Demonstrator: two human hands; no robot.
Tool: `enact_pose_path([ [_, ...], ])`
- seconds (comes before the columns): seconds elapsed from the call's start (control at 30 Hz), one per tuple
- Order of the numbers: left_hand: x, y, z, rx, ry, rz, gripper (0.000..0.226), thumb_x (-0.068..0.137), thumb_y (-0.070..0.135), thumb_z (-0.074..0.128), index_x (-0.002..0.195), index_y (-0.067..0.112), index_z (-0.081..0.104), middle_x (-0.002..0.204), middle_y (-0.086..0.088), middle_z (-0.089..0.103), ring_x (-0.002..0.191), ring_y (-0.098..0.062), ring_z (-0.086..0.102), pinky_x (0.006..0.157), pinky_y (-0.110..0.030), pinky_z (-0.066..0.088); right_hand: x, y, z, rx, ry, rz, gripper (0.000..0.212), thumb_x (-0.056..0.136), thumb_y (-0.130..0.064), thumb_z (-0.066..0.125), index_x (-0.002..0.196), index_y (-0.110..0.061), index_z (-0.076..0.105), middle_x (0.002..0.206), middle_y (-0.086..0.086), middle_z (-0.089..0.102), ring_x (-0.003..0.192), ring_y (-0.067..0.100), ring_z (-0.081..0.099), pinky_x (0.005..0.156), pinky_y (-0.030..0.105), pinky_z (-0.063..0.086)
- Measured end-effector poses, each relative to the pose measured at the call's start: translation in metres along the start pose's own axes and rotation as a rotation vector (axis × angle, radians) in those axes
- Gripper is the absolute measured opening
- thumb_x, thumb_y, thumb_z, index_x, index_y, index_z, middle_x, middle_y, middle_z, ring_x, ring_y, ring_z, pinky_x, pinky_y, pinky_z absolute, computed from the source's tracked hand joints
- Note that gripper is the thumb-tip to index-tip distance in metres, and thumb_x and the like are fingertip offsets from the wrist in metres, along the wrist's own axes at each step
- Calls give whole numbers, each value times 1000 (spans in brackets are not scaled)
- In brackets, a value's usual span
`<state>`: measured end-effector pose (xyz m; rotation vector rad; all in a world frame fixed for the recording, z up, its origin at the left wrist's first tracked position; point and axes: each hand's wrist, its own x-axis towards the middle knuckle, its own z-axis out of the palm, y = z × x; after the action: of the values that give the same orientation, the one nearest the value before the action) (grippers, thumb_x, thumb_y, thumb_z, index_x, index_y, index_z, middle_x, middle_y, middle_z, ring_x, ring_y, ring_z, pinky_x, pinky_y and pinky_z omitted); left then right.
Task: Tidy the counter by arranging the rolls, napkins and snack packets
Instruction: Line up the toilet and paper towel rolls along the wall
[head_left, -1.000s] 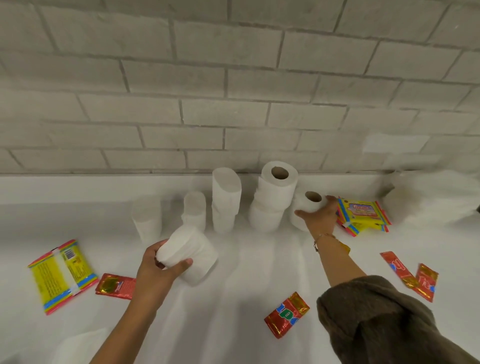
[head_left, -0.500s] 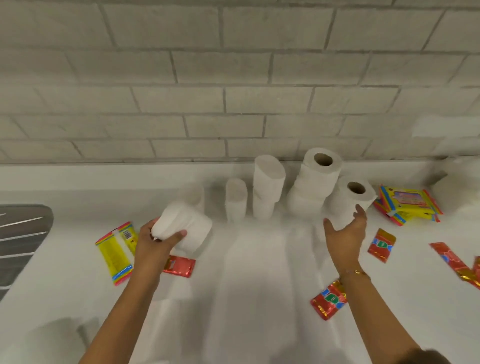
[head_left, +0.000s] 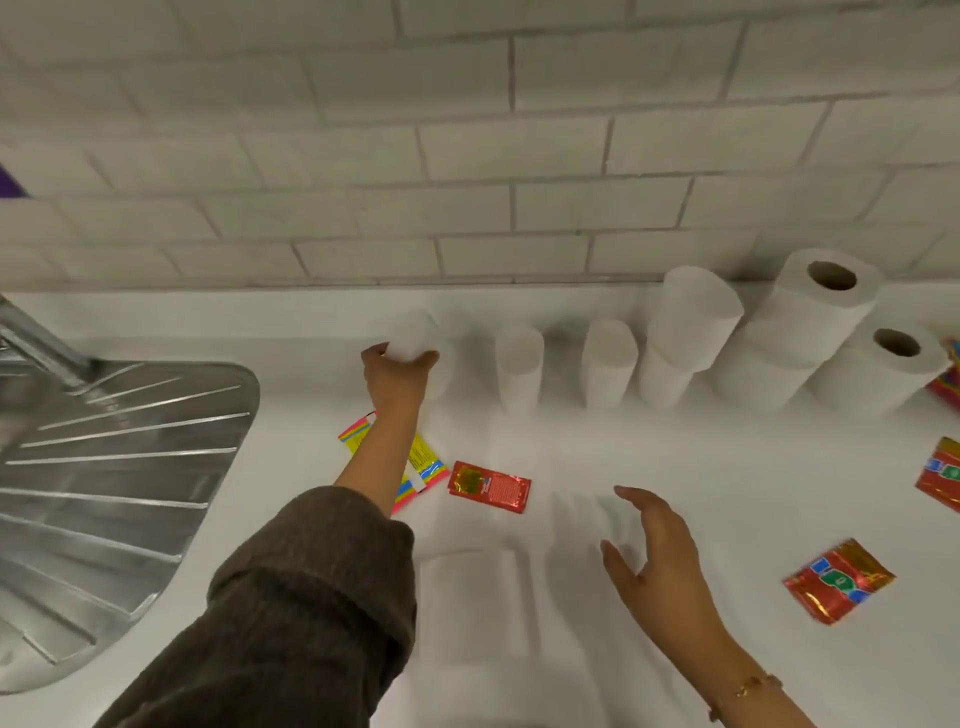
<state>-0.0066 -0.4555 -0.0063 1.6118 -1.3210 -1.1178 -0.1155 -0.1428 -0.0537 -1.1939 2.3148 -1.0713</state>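
Observation:
My left hand (head_left: 397, 376) grips a white roll (head_left: 421, 338) at the left end of a row of white rolls along the wall. To its right stand a short roll (head_left: 518, 366), another (head_left: 608, 361), a two-high stack (head_left: 685, 327), a second stack with an open core (head_left: 810, 312) and a single roll (head_left: 878, 364). My right hand (head_left: 657, 551) hovers open over the counter, holding nothing. A yellow packet (head_left: 423, 462) lies partly under my left forearm, with a red sachet (head_left: 488, 486) beside it. A white napkin pile (head_left: 470, 597) lies near me.
A steel sink drainboard (head_left: 114, 467) fills the left side. Red and gold sachets lie at the right (head_left: 839, 579) and at the right edge (head_left: 943, 480). Colourful packets (head_left: 948, 379) peek in at the far right. A brick wall (head_left: 467, 156) backs the white counter (head_left: 675, 467).
My left hand carried its roll forward to the left end of the row. My right hand let go of the roll at the right and drew back over the counter. The view swung left.

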Motion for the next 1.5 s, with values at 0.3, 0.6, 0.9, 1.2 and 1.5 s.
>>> enact_pose_path([
  [0.3, 7, 37, 33, -75, 95, 219, 67, 57, 33, 80, 109, 10, 47, 112, -10, 60, 100, -27, 59, 76, -28, 43, -7, -5, 1, -58, 9, 59, 52, 82, -28, 65, 129, -34, 43, 126, -22, 42, 119, 5, 42, 108, 35, 36],
  [0.6, -9, 10, 29, -114, 46, 99, 66, 63, 29, 80, 114, 7, 44, 117, -13, 54, 100, -29, 56, 84, -33, 47, -16, 0, -5, -103, 1, 117, 55, 84, -30, 62, 122, -51, 29, 120, -38, 32, 116, -2, 38, 107, 24, 28],
  [0.9, -71, 63, 80, -189, -321, 248, 56, 61, 36, 79, 97, 26, 37, 86, 17, 48, 76, -1, 50, 58, -18, 38, -6, 3, -16, -95, 11, 156, 53, 84, -32, 61, 131, -38, 37, 128, -28, 36, 126, 5, 39, 112, 27, 29],
  [1.2, -103, 70, 136, -56, -382, 295, 59, 57, 34, 81, 98, 21, 42, 93, 6, 51, 88, -21, 56, 63, -24, 45, -3, 15, -20, -66, 32, 247, 54, 82, -41, 62, 123, -51, 29, 138, -20, 40, 128, 6, 40, 114, 30, 26],
  [1.5, -108, 66, 136, 67, -398, 352, 99, 54, 52, 81, 133, 25, 28, 126, -3, 47, 114, -22, 48, 93, -38, 45, 3, 23, -24, -73, 63, 231, 57, 82, -40, 64, 125, -52, 29, 138, -21, 40, 128, 6, 39, 112, 29, 28],
])
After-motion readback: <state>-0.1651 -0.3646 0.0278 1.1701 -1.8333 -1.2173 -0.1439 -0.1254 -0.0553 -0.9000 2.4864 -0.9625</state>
